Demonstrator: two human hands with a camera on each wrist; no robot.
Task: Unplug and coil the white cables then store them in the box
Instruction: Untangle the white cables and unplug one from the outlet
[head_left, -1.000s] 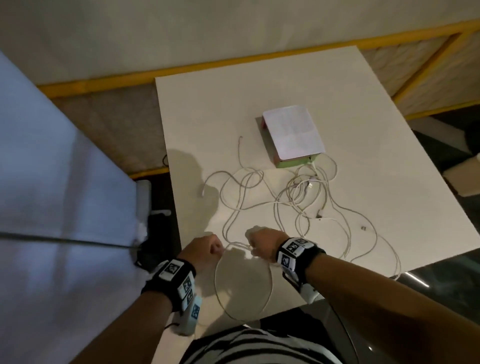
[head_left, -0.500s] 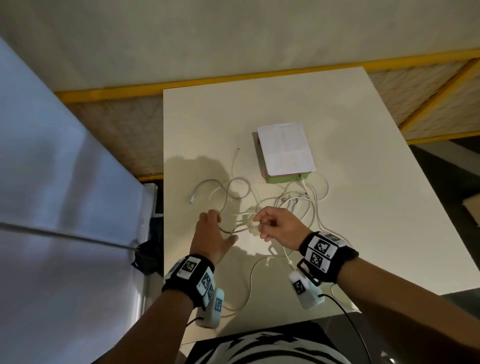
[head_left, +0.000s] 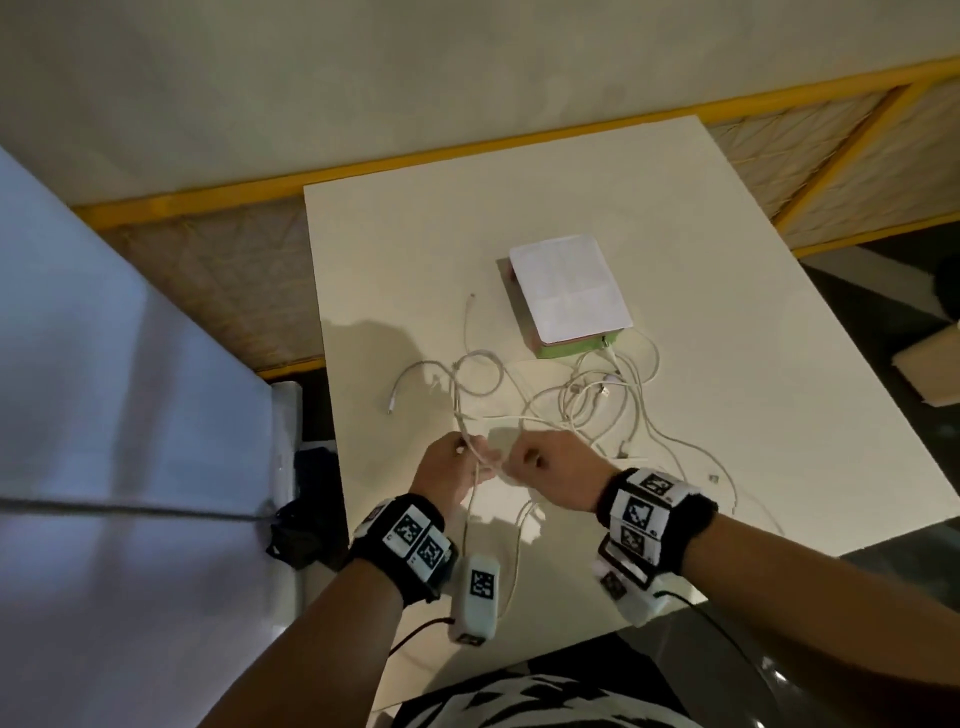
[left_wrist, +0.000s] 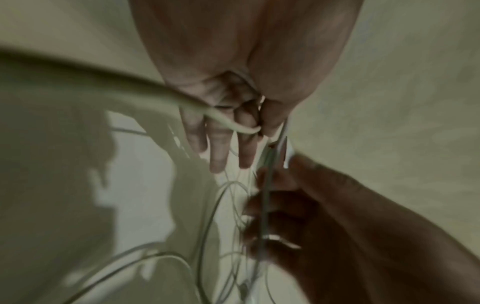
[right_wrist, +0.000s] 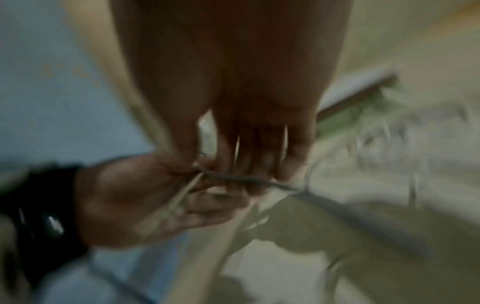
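Several white cables (head_left: 582, 410) lie tangled on the white table (head_left: 727, 312), in front of a flat box (head_left: 569, 296) with a white lid and green side. One cable runs into the box's near corner. My left hand (head_left: 452, 467) pinches loops of a white cable (head_left: 480, 457) between thumb and forefinger; a loop hangs below over the table's near edge. My right hand (head_left: 545, 467), just to its right, is curled round the same cable. In the left wrist view the cable (left_wrist: 228, 123) crosses the fingers (left_wrist: 218, 152). The right wrist view is blurred.
A white panel (head_left: 130, 415) stands at the left, close to the table's left edge. Yellow rails (head_left: 363, 166) run behind the table. A loose connector (head_left: 390, 405) lies left of the tangle. A cardboard piece (head_left: 930, 364) sits on the floor at right.
Both hands drew back from the tangle toward the near edge and came close together. The left hand, flat half a second ago, now pinches the cable loops. The head view has shifted.
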